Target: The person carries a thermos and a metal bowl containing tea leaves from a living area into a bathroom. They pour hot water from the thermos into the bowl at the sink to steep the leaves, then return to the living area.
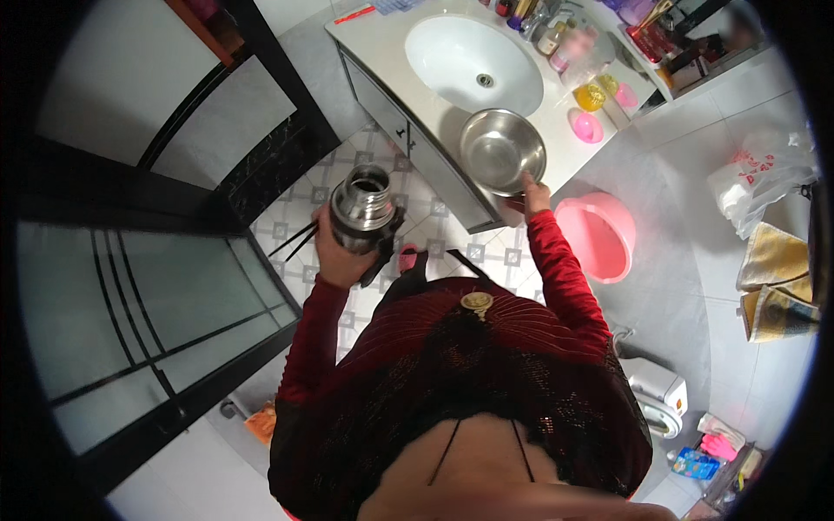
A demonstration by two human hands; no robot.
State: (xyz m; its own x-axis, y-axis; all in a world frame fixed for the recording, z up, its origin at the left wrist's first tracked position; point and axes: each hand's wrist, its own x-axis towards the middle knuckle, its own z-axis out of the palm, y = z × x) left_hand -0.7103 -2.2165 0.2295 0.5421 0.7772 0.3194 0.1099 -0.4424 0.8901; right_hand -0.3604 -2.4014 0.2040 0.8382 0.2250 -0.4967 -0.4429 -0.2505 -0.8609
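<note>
My left hand [339,257] grips a stainless steel vacuum flask [365,211] around its body, above the tiled floor. The flask is upright, its mouth uncovered and dark inside. Black strap-like parts hang at its side, and two thin black strips [293,242] stick out past my hand; I cannot tell what they are. With my right hand [535,195] I hold the rim of a stainless steel bowl [500,153], fingers below and thumb on the edge. The bowl looks empty and is at the counter's front edge, near the white sink [469,58]. Whether it rests there is unclear.
Bottles [550,40] and a pink cup [588,127] stand along the pale countertop [378,45]. A pink plastic basin [596,238] is right of the cabinet. Towels [775,280] and a plastic bag [746,176] hang on the right wall. A glazed door [169,299] is on my left.
</note>
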